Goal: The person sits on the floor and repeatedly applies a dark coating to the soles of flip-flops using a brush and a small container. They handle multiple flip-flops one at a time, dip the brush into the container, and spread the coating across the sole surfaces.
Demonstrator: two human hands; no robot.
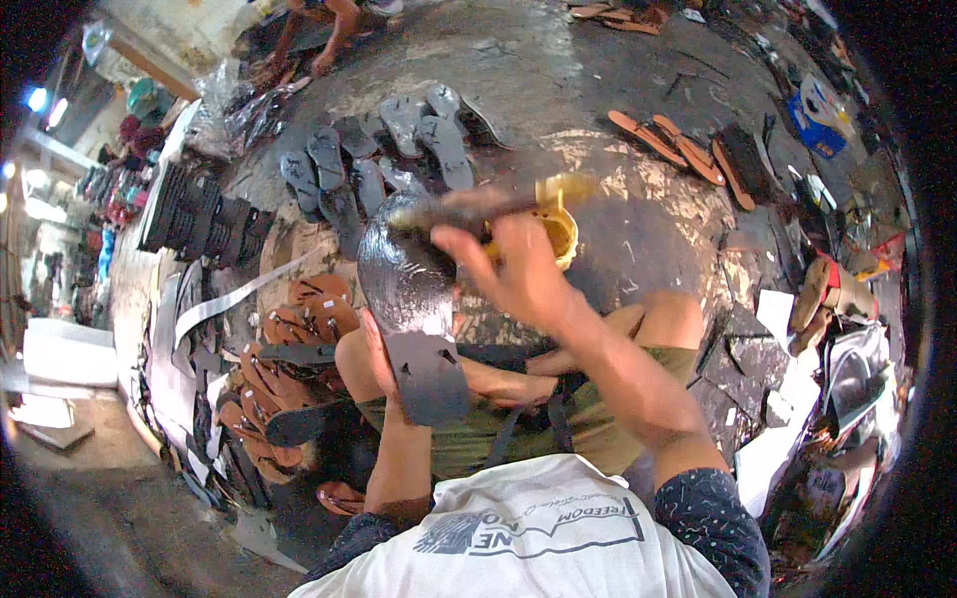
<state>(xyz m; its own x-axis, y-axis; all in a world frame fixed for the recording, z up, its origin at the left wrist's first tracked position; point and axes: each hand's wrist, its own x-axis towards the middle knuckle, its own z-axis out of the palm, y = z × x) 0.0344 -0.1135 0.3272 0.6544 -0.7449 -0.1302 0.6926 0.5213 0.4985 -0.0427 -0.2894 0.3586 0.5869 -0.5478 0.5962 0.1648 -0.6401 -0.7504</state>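
Observation:
My left hand (377, 359) holds up a black sandal sole (424, 374) from beneath; its thumb side shows along the sole's left edge, while most fingers are hidden behind it. The far half of the sole is wet and glossy, the near half matte with small slots. Closed around the dark handle of a brush (464, 216), my right hand (523, 269) is somewhat blurred. The brush's pale tip lies over the far end of the sole. Just past my right hand stands a yellow tub (560, 234), partly covered by hand and brush.
Several grey-black soles (441, 149) lie on the floor ahead. Brown sandals (309, 314) are heaped at my left, near stacked black pieces (199, 219). More brown sandals (668, 145) lie at far right, with dark scraps (753, 364) nearer. Another person's arms (339, 35) show at the top.

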